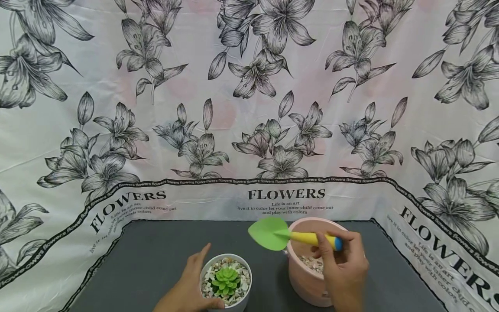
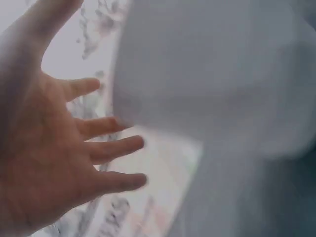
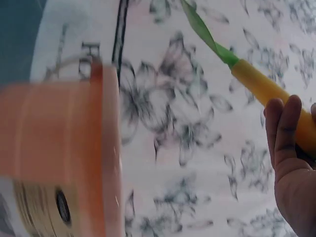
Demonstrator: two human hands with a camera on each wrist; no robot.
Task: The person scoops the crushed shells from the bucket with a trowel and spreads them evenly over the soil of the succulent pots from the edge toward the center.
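Note:
My right hand [image 1: 347, 268] holds a toy garden trowel [image 1: 269, 234] by its yellow handle, above the pink bucket [image 1: 306, 286]. Its green blade points left, past the rim, and looks bare. Small pale pebbles [image 1: 312, 262] lie inside the bucket. To the left stands a white pot [image 1: 238, 305] holding a green succulent [image 1: 226, 281] amid mixed pebbles. My left hand [image 1: 183, 286] is beside this pot, fingers extended and thumb at the near side. In the left wrist view the hand [image 2: 54, 148] is spread next to the blurred pot [image 2: 197, 64]; contact is unclear.
Both containers stand on a dark grey table [image 1: 163, 247]. Behind and at the sides hangs a white cloth [image 1: 210, 195] printed with flowers and lettering. In the right wrist view, the bucket [image 3: 54, 128] has a label and a handle.

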